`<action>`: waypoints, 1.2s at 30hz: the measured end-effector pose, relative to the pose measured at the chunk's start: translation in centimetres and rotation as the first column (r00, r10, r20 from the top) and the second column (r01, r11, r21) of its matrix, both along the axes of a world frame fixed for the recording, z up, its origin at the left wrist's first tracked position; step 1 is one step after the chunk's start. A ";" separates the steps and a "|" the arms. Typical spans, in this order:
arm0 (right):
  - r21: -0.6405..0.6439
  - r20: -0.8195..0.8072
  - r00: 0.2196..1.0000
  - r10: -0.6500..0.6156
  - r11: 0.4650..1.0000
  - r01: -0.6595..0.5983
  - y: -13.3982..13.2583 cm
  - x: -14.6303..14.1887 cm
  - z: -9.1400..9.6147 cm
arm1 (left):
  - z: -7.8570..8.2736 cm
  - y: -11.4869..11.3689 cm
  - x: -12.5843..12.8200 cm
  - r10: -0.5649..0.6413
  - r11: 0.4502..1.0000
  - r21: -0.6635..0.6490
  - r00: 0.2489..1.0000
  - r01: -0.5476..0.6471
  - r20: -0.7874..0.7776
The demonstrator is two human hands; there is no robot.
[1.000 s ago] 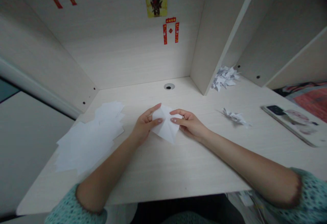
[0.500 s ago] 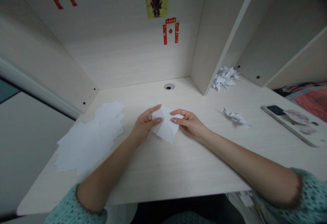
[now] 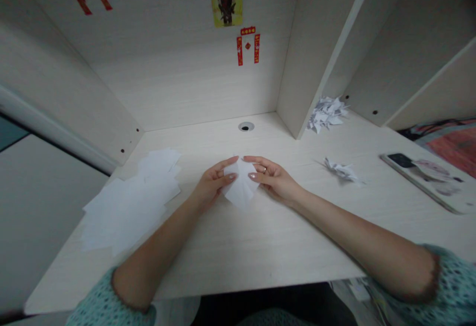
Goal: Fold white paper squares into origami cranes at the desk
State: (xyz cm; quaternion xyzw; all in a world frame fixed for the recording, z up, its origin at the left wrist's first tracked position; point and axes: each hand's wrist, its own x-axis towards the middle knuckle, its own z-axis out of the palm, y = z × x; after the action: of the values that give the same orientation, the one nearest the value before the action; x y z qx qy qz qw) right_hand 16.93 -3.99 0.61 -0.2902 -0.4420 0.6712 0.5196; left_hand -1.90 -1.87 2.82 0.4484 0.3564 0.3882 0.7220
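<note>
A creased square of white paper (image 3: 241,190) is held between both hands above the middle of the desk, one corner pointing toward me. My left hand (image 3: 214,181) pinches its left side, thumb on top and fingers at the far edge and behind. On the right side my right hand (image 3: 273,178), wearing a ring, grips the paper the same way, its index fingertip near the top corner. The fingers behind the paper are partly hidden. Left of my left hand, loose white paper sheets (image 3: 130,204) lie spread and overlapping.
Small folded white paper pieces (image 3: 341,171) lie right of my right hand. A larger heap of folded paper (image 3: 327,114) sits behind them by the upright panel (image 3: 308,63). A phone (image 3: 424,180) rests at the right. The desk (image 3: 223,261) has a cable hole (image 3: 246,127) at the back.
My right index finger has moved up and left to the paper's top corner. The paper has turned slightly, with its near corner now more central and its creases showing more.
</note>
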 end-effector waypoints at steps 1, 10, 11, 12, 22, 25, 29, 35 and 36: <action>0.016 0.020 1.000 0.009 1.000 -0.009 0.0 0.0 0.0 | 0.1 0.0 0.0 -0.014 1.000 -0.011 1.000 0.014 -0.006; 0.016 0.135 0.990 -0.033 0.999 0.031 0.0 0.0 -0.1 | -0.1 0.0 0.1 -0.005 1.000 -0.011 0.998 0.004 -0.069; 0.021 0.138 0.989 -0.049 0.999 0.047 0.0 0.0 -0.2 | -0.3 0.0 0.2 0.003 1.000 0.001 0.998 -0.003 -0.070; 0.028 0.141 0.988 -0.069 0.997 0.066 0.0 -0.1 -0.3 | -0.5 0.0 0.2 0.012 1.000 0.014 0.997 -0.011 -0.077; 0.034 0.158 0.971 -0.179 0.984 0.176 -0.3 -0.5 -0.3 | -1.3 0.1 0.3 0.086 0.996 0.025 0.986 -0.083 -0.142; -0.035 0.132 0.985 -0.106 0.993 0.112 0.0 -0.3 -0.5 | -1.3 0.1 0.3 0.100 0.995 0.031 0.983 -0.096 -0.151; -0.099 0.090 0.995 -0.052 0.993 0.060 0.2 -0.1 -0.7 | -1.4 0.1 0.2 0.167 0.971 0.211 0.950 -0.112 -0.263; -0.051 0.127 0.988 -0.085 0.995 0.092 -0.1 -0.2 -0.4 | -0.8 -0.1 0.4 0.222 0.897 0.435 0.935 -0.084 -0.278; -0.043 0.139 0.986 -0.091 0.994 0.098 -0.1 -0.2 -0.4 | -0.7 -0.2 0.4 0.197 0.907 0.417 0.938 -0.063 -0.285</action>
State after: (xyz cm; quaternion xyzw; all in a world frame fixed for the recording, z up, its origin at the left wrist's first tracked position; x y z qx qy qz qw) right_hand 16.71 -4.10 0.26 -0.3689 -0.4457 0.6350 0.5120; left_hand -1.50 -2.05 2.12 0.6188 0.4111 0.4226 0.5191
